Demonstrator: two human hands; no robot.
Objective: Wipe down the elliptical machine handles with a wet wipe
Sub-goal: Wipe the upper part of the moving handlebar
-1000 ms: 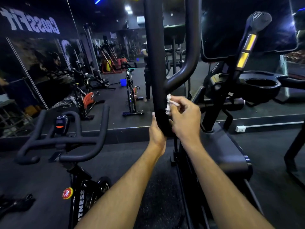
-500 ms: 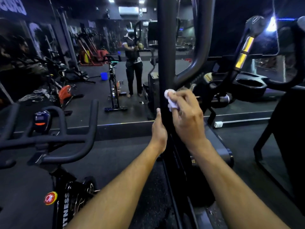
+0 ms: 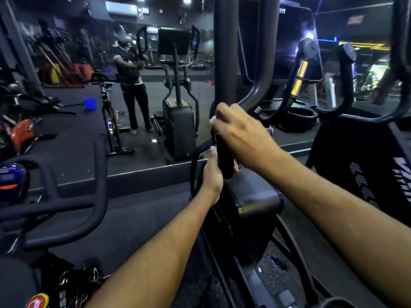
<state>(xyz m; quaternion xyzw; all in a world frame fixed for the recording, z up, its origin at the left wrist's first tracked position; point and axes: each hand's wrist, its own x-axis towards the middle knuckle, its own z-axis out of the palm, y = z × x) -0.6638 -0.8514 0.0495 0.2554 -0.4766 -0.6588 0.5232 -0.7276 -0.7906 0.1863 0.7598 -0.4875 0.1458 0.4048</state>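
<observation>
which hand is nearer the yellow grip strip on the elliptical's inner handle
Right. The right hand wraps the black handle bar, below and left of the yellow strip. The left hand grips the same bar lower down, farther from the strip.

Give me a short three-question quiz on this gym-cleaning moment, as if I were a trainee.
1. True or false: the left hand grips the black elliptical handle bar below the right hand.
2. Which hand has the white wet wipe peeking out at its fingertips? A) left B) right C) neither
3. Fill in: the short handle with yellow bands stands to the ____ of the bar being wiped.

Key: 1 true; 2 B; 3 right.
</observation>
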